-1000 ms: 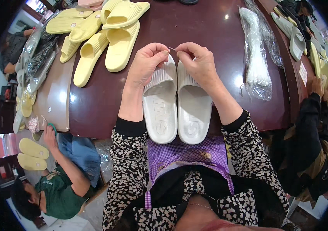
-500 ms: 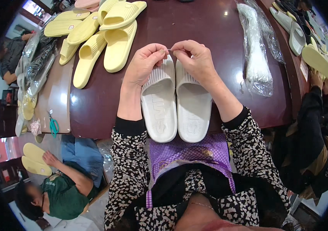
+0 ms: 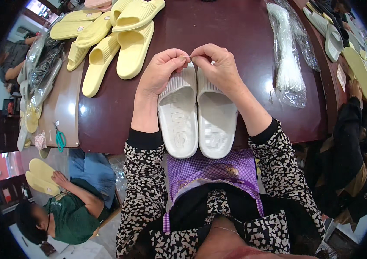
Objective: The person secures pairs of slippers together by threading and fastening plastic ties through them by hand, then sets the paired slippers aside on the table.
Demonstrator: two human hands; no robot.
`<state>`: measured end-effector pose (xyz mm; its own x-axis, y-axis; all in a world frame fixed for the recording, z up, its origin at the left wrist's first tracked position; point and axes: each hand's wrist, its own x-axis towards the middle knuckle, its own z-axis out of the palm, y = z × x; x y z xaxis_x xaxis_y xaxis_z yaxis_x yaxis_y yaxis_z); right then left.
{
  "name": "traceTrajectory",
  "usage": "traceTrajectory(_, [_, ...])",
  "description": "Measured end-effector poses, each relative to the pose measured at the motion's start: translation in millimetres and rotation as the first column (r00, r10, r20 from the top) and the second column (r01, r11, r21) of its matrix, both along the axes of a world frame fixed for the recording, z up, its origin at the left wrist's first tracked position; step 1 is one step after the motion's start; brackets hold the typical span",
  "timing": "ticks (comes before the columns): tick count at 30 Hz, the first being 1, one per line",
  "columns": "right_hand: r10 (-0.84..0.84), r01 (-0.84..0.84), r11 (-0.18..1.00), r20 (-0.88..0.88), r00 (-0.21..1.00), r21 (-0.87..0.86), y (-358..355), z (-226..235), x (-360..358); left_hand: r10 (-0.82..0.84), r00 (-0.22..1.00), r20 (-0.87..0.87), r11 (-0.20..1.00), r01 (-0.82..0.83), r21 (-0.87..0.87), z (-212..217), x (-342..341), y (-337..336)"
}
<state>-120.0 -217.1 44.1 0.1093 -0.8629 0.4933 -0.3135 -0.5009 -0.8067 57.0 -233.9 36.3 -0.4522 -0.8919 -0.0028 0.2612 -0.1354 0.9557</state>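
Observation:
A pair of light grey slide sandals lies side by side on the table's near edge, toes away from me: the left slide [image 3: 178,129] and the right slide [image 3: 217,129]. Over their toe ends, my left hand [image 3: 163,71] and my right hand [image 3: 218,69] are closed in pinches, fingertips almost meeting. Between them runs a short, thin pale strand [image 3: 187,56], held at both ends. Its exact kind is too small to make out. My wrists rest close beside the straps, and the toe tips are partly hidden by my hands.
Several yellow slides [image 3: 135,47] are heaped at the far left. A clear bag of white strands [image 3: 288,64] lies to the right. Teal-handled scissors [image 3: 60,139] sit at the left edge. Co-workers on both sides handle yellow slides [image 3: 41,175].
My hands keep their pinch on the strand, with only a slight shift of the fingertips. At the right, a co-worker's yellow slide has tilted; the left co-worker's pair has moved a little.

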Motion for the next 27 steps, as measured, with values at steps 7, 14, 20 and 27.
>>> traceTrajectory(7, [-0.02, 0.02, 1.0, -0.029, 0.999, -0.002, -1, 1, 3, 0.025, 1.0, -0.011, 0.999, -0.024, 0.037, -1, 1, -2])
traceTrajectory(14, [-0.037, 0.028, 0.997, -0.116, 0.993, -0.076, 1, 8, 7, -0.022, 1.0, 0.001, 0.999, 0.022, 0.038, 2, 5, 1])
traceTrajectory(20, [-0.351, 0.176, 0.863, -0.312, 0.883, -0.473, 24, 27, -8, 0.301, 0.945, 0.126, 0.937, -0.269, -0.221, -10, 4, -5])
traceTrajectory(27, [-0.032, 0.042, 0.999, -0.306, 0.951, 0.027, 119, 9, -49, 0.949, 0.107, 0.296, 0.303, -0.572, -0.762, -11, 93, -28])
